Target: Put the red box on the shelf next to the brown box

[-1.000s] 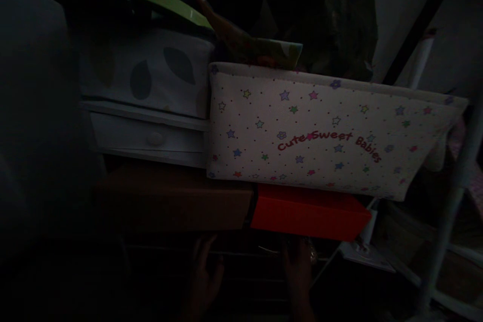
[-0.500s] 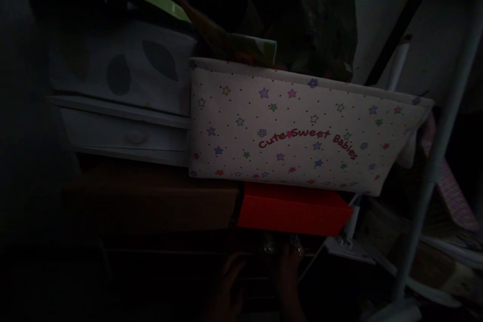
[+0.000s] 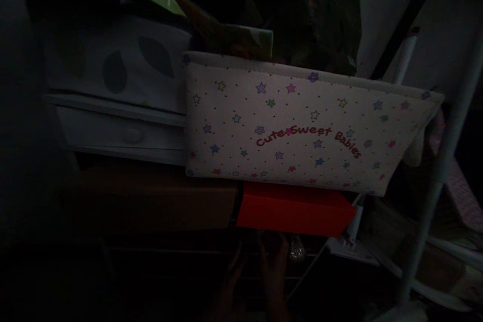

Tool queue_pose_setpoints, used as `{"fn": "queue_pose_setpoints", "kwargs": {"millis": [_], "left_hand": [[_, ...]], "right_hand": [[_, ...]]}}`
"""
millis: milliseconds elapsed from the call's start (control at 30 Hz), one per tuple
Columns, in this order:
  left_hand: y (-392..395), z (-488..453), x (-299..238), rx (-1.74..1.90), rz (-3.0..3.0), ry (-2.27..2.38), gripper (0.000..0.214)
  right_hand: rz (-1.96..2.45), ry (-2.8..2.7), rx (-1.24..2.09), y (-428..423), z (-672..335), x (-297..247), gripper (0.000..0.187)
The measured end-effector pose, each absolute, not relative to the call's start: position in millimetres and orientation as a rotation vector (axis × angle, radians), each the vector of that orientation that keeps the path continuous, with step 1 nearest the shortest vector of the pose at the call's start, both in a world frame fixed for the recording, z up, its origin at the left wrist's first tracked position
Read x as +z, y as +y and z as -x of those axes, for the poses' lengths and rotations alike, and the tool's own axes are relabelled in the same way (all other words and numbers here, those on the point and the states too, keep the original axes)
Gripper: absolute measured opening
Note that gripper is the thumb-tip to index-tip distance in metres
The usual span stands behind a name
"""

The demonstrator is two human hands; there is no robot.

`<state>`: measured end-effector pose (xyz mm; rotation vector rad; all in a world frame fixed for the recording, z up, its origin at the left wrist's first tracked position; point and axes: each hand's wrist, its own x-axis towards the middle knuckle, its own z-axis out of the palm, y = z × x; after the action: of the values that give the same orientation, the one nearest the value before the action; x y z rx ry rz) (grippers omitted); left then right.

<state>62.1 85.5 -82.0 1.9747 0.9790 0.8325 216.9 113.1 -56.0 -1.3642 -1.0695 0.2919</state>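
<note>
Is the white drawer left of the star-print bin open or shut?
Shut, as far as the dim light shows: the drawer front with its knob sits flush in its frame, beside the bin.

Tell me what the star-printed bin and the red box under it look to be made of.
The star-printed bin looks like fabric: matte, a stitched hem along the top, a slightly sagging wall. The red box beneath it looks like matte cardboard, with flat faces and crisp edges; the dim light leaves that uncertain.
</note>
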Motion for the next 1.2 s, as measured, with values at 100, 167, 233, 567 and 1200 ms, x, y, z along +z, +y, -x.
{"fn": "queue_pose_setpoints", "kwargs": {"millis": [100, 167, 233, 567, 1200], "left_hand": [[87.6, -66.0, -85.1, 0.804, -1.916, 0.964, 0.086], [89.7, -67.5, -90.3, 0.791, -1.903, 0.986, 0.083], [92.0, -67.8, -96.7, 0.832, -1.884, 1.041, 0.078], [95.8, -58.2, -101.6, 1.012, -1.818, 1.002, 0.073], [103.0, -50.2, -82.6, 1.191, -1.719, 1.059, 0.047]], "right_hand": [[1.371, -0.984, 0.587, 116.4, -203.9, -61.0, 0.067], [1.324, -1.018, 0.768, 119.3, -194.9, -64.5, 0.062], [1.260, -1.072, 0.865, 122.0, -186.3, -66.1, 0.056], [1.202, -1.114, 0.844, 135.3, -176.3, -64.2, 0.034], [1.324, -1.288, 0.679, 134.9, -196.6, -69.7, 0.022]]}}
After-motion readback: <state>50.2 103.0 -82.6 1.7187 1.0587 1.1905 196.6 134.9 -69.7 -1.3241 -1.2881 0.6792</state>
